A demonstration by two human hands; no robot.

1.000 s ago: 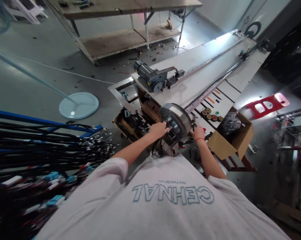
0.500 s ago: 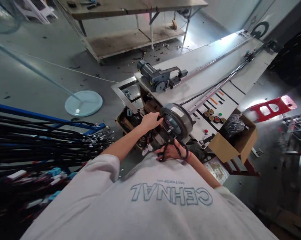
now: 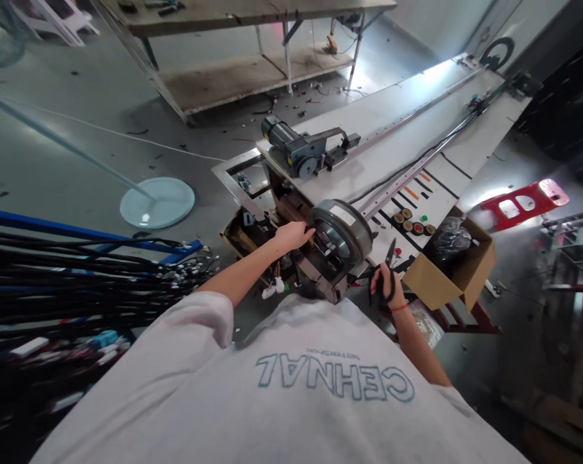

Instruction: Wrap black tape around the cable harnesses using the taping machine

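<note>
A dark round taping head [image 3: 344,229] with a white label stands at the near end of the long white machine table. My left hand [image 3: 292,237] is closed at its left rim, fingertips pressed together; whatever they pinch is too small to make out. In my right hand [image 3: 387,287], right of the ring, is a pair of black-handled scissors [image 3: 392,251], blades pointing up and away from me. Below my left forearm hang white connectors [image 3: 273,287].
A grey motor unit [image 3: 291,145] sits on the table's left edge. An open cardboard box [image 3: 458,258] with plastic stands at right, near several round push buttons [image 3: 407,222]. Black cable bundles [image 3: 79,270] hang on a blue rack at left. A red stool [image 3: 523,205] lies further right.
My right hand has moved right with the scissors, from below the ring to beside the table's near corner. The blades now point upward. My left hand stays at the ring's rim.
</note>
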